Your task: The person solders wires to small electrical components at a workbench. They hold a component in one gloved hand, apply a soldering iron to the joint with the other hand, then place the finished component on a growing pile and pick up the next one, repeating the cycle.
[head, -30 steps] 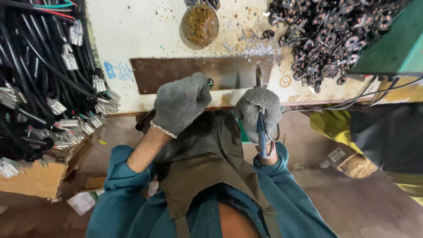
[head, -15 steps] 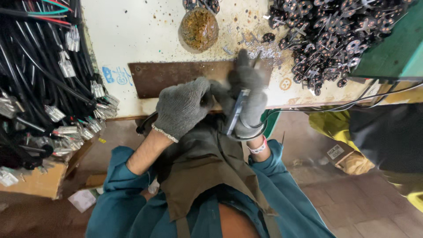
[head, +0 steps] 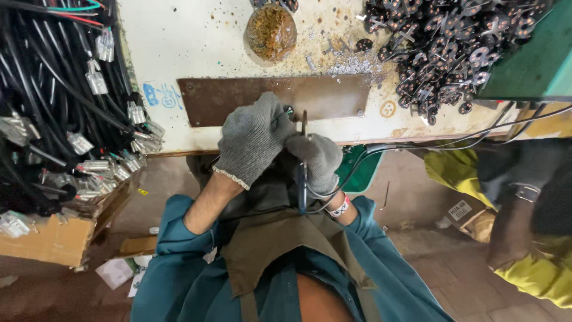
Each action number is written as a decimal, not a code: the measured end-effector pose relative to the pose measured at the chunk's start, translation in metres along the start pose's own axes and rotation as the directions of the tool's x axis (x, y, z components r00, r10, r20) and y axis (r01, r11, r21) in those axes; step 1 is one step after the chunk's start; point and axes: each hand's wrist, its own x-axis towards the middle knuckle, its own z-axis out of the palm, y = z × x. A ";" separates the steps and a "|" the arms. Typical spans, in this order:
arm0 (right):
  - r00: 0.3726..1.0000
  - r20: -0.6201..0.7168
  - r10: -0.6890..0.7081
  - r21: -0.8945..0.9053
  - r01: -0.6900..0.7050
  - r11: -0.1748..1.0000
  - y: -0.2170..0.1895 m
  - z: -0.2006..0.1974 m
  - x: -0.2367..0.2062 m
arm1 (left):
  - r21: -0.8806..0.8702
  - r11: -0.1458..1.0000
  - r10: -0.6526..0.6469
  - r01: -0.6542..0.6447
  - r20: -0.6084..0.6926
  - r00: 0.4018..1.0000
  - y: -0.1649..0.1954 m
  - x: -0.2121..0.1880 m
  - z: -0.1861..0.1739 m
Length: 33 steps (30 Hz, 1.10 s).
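Both hands wear grey knit gloves and meet at the near edge of a white workbench (head: 196, 48). My left hand (head: 253, 140) is closed around a small metal part at the fingertips, over a rusty brown metal plate (head: 333, 95). My right hand (head: 319, 161) grips dark pliers (head: 302, 179), whose jaws point up at the part beside my left fingers. A thin wire loops under my right wrist.
Bundles of black cables with metal terminals (head: 53, 107) fill the left, over a cardboard box (head: 53, 238). A heap of dark metal pieces (head: 447, 42) lies at the bench's back right. A brown lump (head: 271, 30) sits at the back. A person in yellow (head: 524, 203) stands right.
My right hand with the pliers rose from below the bench edge to beside my left hand, then settled lower with the jaws at the part. My left hand stayed at the plate.
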 end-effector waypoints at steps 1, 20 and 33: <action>1.000 -0.025 -0.010 0.097 0.012 0.995 -0.002 0.001 -0.001 | 0.005 1.000 0.009 -0.009 -0.006 1.000 0.000 -0.002 0.000; 0.887 0.123 0.445 0.122 -0.458 0.880 -0.006 -0.014 0.012 | -0.342 0.936 0.123 -0.081 0.104 0.987 0.008 -0.020 -0.042; 0.902 0.046 0.429 0.297 -0.423 0.856 -0.014 -0.024 0.031 | -0.453 0.889 0.112 -0.068 0.071 0.991 -0.009 -0.028 -0.032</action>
